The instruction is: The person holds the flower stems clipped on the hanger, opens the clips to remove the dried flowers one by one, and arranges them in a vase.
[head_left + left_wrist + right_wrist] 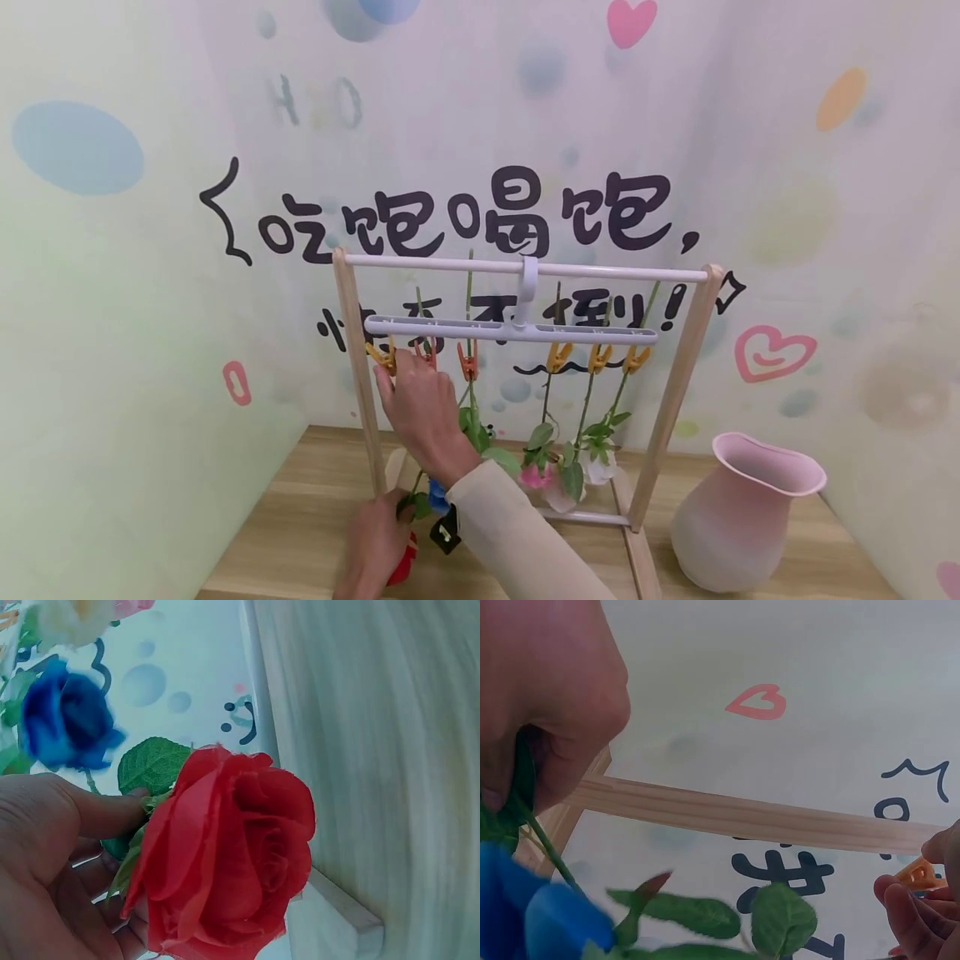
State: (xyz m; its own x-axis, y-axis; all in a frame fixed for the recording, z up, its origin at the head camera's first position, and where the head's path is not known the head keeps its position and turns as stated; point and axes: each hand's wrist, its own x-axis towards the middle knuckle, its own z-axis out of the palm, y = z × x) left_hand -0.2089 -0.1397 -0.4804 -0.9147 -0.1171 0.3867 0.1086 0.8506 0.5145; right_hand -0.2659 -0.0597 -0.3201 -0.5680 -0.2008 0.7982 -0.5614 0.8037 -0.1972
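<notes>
Red fabric rose (225, 859) is held near its head by fingers of the left hand (377, 537), below the white plastic hanger (450, 329). Right hand (427, 408) pinches its leftmost yellow plastic clip (382, 357). Five other green stems (469, 292) hang clipped; the rose's own clipping cannot be confirmed.

Place looks like decorated indoor corner, maybe home or small eatery; which of them, cannot tell. Wooden rack (672, 400) stands on wood-grain tabletop (285, 517). Behind rack, pale wall (450, 108) with big black Chinese lettering (517, 212) about eating and drinking one's fill. Above rack, toward right, pink heart (632, 22); left of rack, blue oval (77, 147). Right of rack, pinkish vase (735, 529), household kind.
</notes>
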